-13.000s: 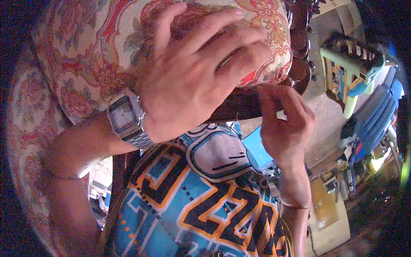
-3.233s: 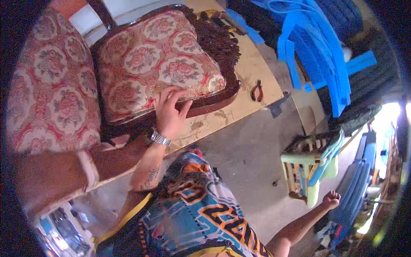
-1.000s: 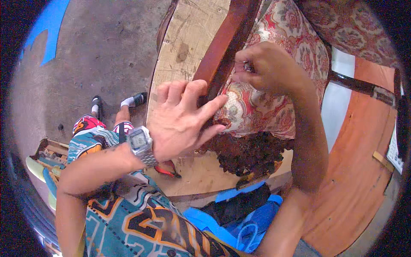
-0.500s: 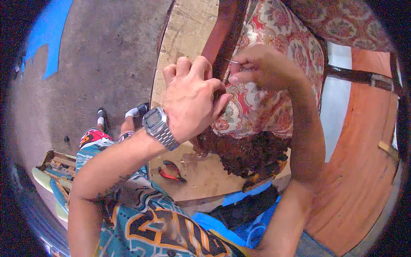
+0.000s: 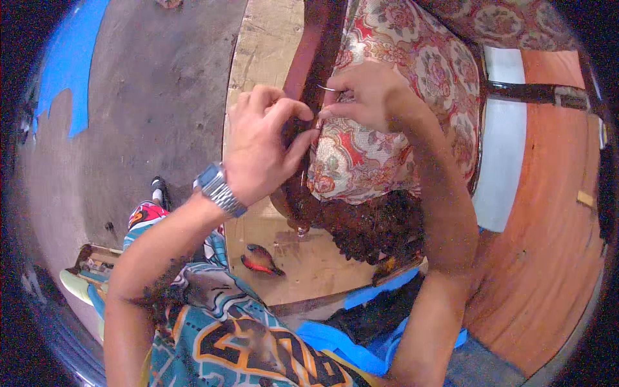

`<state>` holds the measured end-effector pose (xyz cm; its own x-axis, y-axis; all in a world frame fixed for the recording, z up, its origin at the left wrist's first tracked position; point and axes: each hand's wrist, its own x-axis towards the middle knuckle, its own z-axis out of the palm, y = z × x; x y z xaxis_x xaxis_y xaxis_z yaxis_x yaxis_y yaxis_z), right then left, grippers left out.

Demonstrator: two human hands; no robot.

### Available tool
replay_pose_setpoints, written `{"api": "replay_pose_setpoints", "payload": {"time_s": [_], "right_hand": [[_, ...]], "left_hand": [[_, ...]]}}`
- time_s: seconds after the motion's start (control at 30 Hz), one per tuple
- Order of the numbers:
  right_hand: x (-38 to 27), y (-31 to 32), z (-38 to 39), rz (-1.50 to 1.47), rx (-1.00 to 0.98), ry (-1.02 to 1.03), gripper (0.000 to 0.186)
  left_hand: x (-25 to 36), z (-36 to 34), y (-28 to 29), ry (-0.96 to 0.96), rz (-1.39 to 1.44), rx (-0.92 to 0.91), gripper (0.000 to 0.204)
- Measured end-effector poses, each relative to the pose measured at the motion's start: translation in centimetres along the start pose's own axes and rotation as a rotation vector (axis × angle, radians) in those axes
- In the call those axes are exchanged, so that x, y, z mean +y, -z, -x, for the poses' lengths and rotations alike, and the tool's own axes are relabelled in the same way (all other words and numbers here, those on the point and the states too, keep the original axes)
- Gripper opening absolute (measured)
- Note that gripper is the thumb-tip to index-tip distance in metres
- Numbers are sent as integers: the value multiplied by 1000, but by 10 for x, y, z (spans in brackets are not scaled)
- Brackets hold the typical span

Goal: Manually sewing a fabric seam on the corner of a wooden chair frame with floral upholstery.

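A floral upholstered piece (image 5: 351,161) in cream and red lies along a glossy dark wooden frame (image 5: 321,39). Between the thumb and fingers of my right hand (image 5: 371,100) is a thin, curved metal needle (image 5: 325,88), its end poking out to the left over the wood. My left hand (image 5: 261,145), with a metal watch (image 5: 219,187) on its wrist, is closed at the seam where fabric meets frame. Its thumb and index finger come together there; whatever they pinch is hidden. Both hands nearly touch.
Red-and-black handled pliers (image 5: 261,261) lie on the plywood work surface (image 5: 303,277), by dark carved wood (image 5: 367,229). A reddish-brown wooden panel (image 5: 548,238) stretches to the right. Another person's foot (image 5: 158,190) is on the concrete floor at left, above an open toolbox (image 5: 100,261).
Both hands have shifted slightly left in the picture, along with the upholstered piece. My left thumb and index finger have drawn in toward the seam. The needle remains in my right hand.
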<state>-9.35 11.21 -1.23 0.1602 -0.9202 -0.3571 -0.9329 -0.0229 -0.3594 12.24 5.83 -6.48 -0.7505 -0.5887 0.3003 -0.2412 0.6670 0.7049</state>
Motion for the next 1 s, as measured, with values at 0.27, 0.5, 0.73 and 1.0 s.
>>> {"api": "replay_pose_setpoints", "payload": {"time_s": [0.27,0.5,0.73,1.0], "right_hand": [[-2,-14,3,-20,185,11,23],[-10,-35,8,-22,577,-139,53],[-86,-49,18,47,914,-912,100],[-111,-26,25,-38,974,-1098,107]], "left_hand": [[-22,-24,-7,52,260,142,50],[-46,-84,42,-516,199,-7,38],[-40,-150,59,-1030,94,-285,33],[-1,-193,32,-1473,58,-661,23]]}}
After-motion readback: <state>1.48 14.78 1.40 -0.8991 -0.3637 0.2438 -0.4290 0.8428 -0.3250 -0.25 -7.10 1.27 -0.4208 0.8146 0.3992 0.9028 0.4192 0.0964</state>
